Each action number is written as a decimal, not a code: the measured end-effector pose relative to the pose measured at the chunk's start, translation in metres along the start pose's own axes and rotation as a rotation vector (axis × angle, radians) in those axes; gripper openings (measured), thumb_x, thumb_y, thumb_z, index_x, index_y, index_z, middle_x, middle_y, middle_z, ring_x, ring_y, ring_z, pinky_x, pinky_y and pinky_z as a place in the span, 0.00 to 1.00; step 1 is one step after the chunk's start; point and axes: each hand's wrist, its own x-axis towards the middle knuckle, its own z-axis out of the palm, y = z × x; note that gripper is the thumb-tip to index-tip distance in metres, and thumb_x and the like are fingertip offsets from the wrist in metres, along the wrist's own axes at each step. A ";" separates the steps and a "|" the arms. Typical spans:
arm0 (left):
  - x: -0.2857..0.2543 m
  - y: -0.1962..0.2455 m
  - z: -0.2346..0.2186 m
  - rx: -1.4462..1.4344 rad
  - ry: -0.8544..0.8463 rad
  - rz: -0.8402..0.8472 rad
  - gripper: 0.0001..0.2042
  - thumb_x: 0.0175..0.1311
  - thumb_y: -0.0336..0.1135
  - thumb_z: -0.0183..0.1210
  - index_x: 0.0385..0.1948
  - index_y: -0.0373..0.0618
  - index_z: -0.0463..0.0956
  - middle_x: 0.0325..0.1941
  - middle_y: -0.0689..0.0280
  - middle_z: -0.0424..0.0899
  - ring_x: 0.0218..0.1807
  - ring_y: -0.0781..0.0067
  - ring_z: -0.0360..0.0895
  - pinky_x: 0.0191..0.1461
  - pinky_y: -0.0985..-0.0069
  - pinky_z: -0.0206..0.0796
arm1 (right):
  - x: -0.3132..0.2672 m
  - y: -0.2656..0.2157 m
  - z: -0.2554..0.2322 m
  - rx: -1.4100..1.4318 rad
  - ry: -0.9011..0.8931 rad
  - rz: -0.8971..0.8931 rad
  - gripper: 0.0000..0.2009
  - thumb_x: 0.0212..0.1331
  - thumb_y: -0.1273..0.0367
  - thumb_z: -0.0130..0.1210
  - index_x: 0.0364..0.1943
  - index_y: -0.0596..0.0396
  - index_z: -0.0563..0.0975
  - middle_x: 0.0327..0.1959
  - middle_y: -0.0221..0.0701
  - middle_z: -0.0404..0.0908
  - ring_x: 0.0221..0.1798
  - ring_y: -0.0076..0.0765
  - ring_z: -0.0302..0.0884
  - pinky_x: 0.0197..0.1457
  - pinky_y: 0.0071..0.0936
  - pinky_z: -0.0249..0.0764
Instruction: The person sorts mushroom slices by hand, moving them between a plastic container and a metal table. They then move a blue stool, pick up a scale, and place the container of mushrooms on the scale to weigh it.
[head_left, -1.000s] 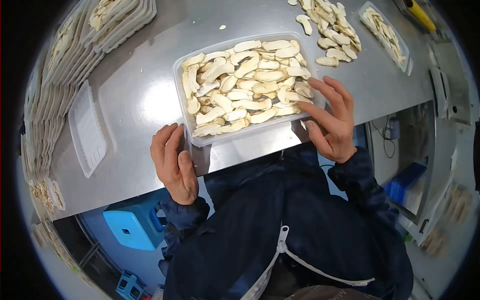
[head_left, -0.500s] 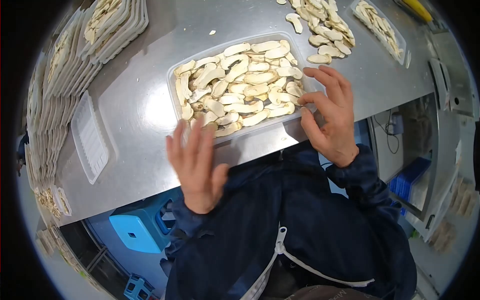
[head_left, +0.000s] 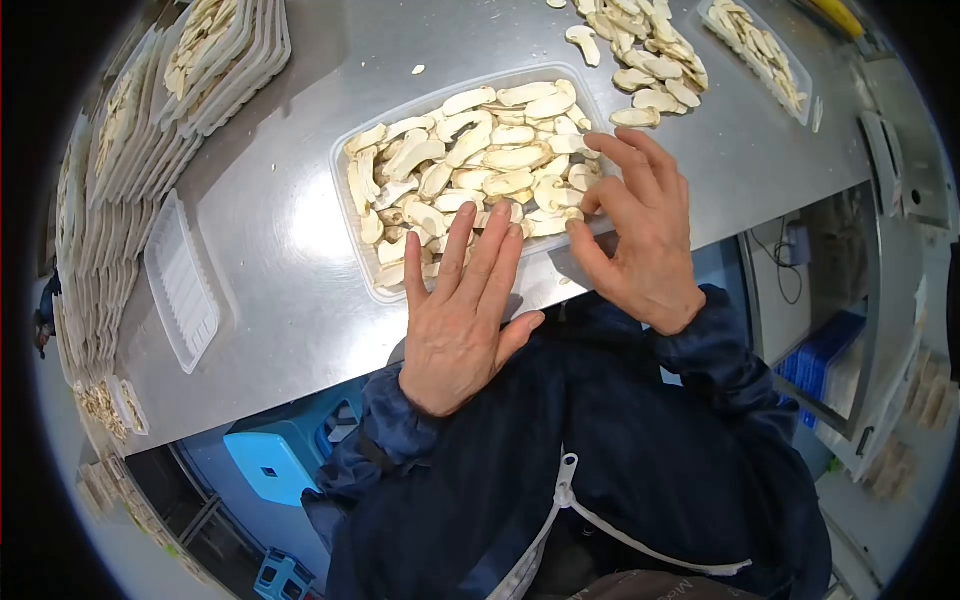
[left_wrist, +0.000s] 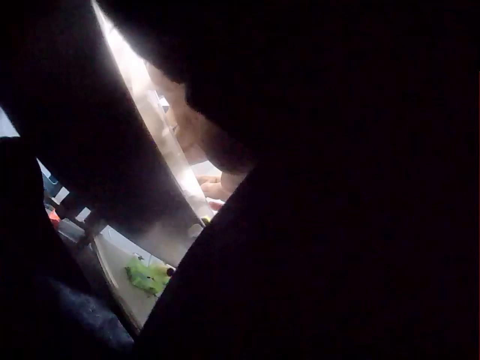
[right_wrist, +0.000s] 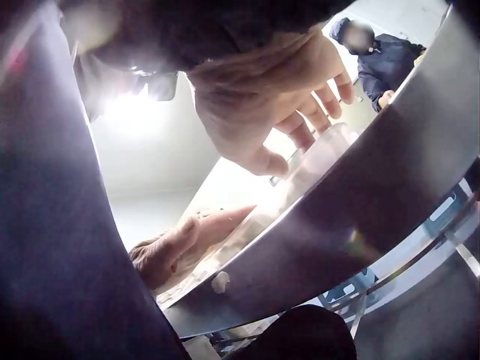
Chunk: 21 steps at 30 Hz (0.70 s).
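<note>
A clear plastic tray [head_left: 346, 205] lies on the metal table, its floor covered with flat, pale mushroom slices [head_left: 515, 158]. My left hand [head_left: 455, 325] reaches over the tray's near side with straight, spread fingers, fingertips over the front slices. At the tray's right near corner is my right hand [head_left: 645, 235], its fingers bent, with index finger and thumb close together by the edge slices. In the right wrist view the right hand [right_wrist: 259, 101] hangs over the tray wall with fingers apart, and the left hand [right_wrist: 184, 244] lies along the tray. Dark sleeve fills most of the left wrist view.
Loose mushroom slices [head_left: 655, 65] are heaped behind the tray, with a smaller filled tray [head_left: 712, 25] at the far right. Tall stacks of filled trays [head_left: 120, 150] line the left, beside an unfilled tray [head_left: 182, 285]. A blue stool [head_left: 275, 465] stands below. Another person [right_wrist: 386, 64] stands beyond.
My left hand has moved from the tray's left near corner, rightward and over its front slices, fingers now straight. The right hand has shifted slightly left, its index finger and thumb closer together.
</note>
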 end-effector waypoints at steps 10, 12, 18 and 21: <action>0.000 -0.001 0.002 -0.070 0.055 0.006 0.38 0.58 0.48 0.64 0.68 0.37 0.63 0.78 0.59 0.58 0.80 0.51 0.49 0.77 0.39 0.32 | 0.001 -0.003 0.003 0.036 -0.008 0.022 0.07 0.47 0.70 0.61 0.27 0.56 0.73 0.60 0.42 0.74 0.68 0.53 0.63 0.63 0.45 0.61; -0.001 -0.001 0.002 -0.080 0.062 0.006 0.38 0.58 0.48 0.64 0.68 0.37 0.64 0.78 0.59 0.58 0.80 0.51 0.49 0.77 0.39 0.33 | 0.001 -0.004 0.003 0.048 -0.010 0.022 0.07 0.47 0.71 0.61 0.27 0.56 0.73 0.60 0.42 0.74 0.68 0.53 0.64 0.63 0.45 0.61; -0.001 -0.001 0.003 -0.092 0.068 0.008 0.37 0.57 0.47 0.65 0.67 0.37 0.64 0.78 0.59 0.58 0.79 0.52 0.50 0.77 0.40 0.34 | 0.002 -0.006 0.005 0.070 -0.015 0.022 0.07 0.47 0.71 0.60 0.27 0.57 0.73 0.59 0.42 0.74 0.67 0.52 0.64 0.63 0.45 0.61; 0.000 -0.001 0.003 -0.097 0.068 0.008 0.37 0.57 0.47 0.65 0.67 0.37 0.65 0.78 0.59 0.58 0.79 0.52 0.50 0.77 0.40 0.34 | 0.002 -0.007 0.006 0.083 -0.010 0.025 0.07 0.47 0.72 0.60 0.27 0.56 0.73 0.59 0.42 0.75 0.67 0.52 0.64 0.63 0.45 0.61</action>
